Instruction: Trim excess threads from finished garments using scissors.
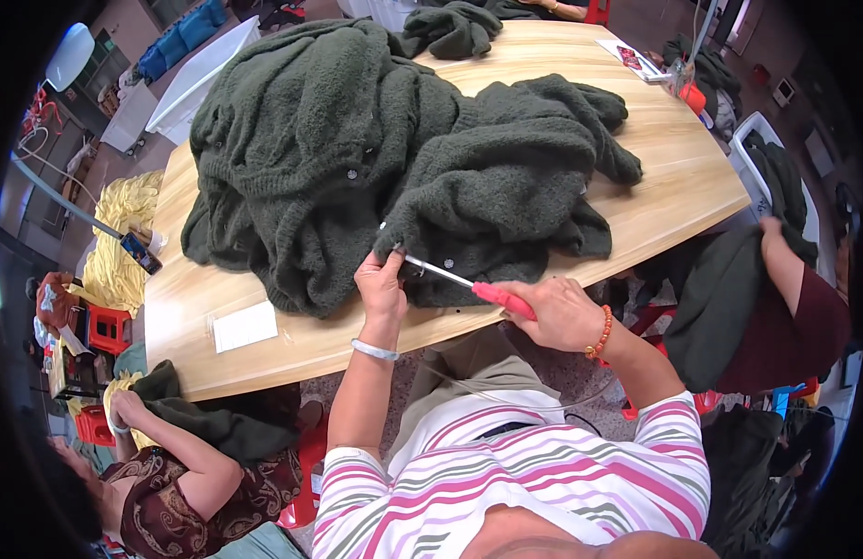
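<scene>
Dark green knitted cardigans (301,102) lie heaped on the wooden table, with shiny round buttons along their edges. My left hand (383,287) pinches the edge of the nearer dark green cardigan (506,168) at a button. In my right hand (564,315) is a tool with a pink-red handle and a thin metal shaft (498,296); its exact kind is unclear. The shaft points left, and its tip reaches the fabric beside my left fingertips. The tip itself is too small to make out.
A white card (245,327) lies on the wooden table (678,154) at the left. At left and right, co-workers (203,484) handle dark green garments. White bins (197,79) stand beyond the table. A phone (140,252) is mounted at its left edge.
</scene>
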The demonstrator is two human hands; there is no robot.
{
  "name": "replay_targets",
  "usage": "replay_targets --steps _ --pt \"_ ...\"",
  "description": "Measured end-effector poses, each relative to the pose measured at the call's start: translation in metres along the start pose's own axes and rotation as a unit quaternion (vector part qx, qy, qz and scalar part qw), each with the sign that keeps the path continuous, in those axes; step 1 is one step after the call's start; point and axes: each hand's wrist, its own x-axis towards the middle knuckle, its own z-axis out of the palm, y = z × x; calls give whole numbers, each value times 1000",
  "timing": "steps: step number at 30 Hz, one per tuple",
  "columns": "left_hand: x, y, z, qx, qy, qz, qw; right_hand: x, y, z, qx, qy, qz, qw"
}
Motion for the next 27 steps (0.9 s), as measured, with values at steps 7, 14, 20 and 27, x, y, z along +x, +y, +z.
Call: replay_targets --steps 7,14,20,27 --pt "-3 12 -1 0 26 -52 998 3 7 -3 34 6 -18 999" --pt "-26 33 9 -3 11 -186 983 -8 32 3 79 34 -29 996" --pt "-10 20 2 -96 32 -182 978 -12 31 7 61 36 -22 997" --pt "-18 10 5 -105 34 -131 985 -5 10 3 5 -23 26 999"
